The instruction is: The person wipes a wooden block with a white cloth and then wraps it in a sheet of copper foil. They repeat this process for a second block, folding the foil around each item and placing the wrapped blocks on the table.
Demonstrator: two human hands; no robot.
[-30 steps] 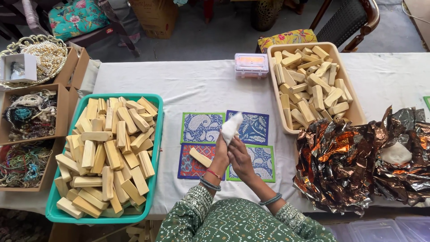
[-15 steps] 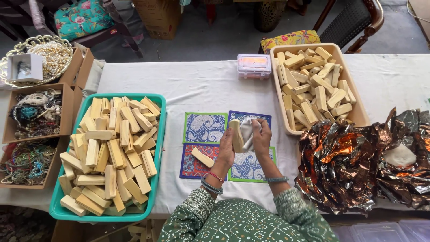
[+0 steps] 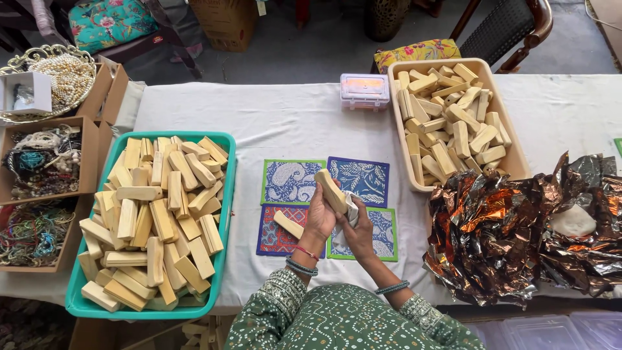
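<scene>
Since half a second ago I see the hands have drawn closer to the body, and the wooden block (image 3: 330, 190) now tilts up bare. My left hand (image 3: 321, 217) clamps its lower end; my right hand (image 3: 358, 228) presses a crumpled white cloth (image 3: 350, 209) just beside it. The block is pale, smooth and oblong, above four patterned square mats (image 3: 363, 178) on the white table (image 3: 291, 116).

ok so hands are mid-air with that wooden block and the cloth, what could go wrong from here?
1. The wooden block is pinched at one end by the left hand; it could slip onto the patterned mats.
2. The white cloth is bunched in the right hand and may snag.
3. A loose block lies under the hands and could get knocked.
</scene>
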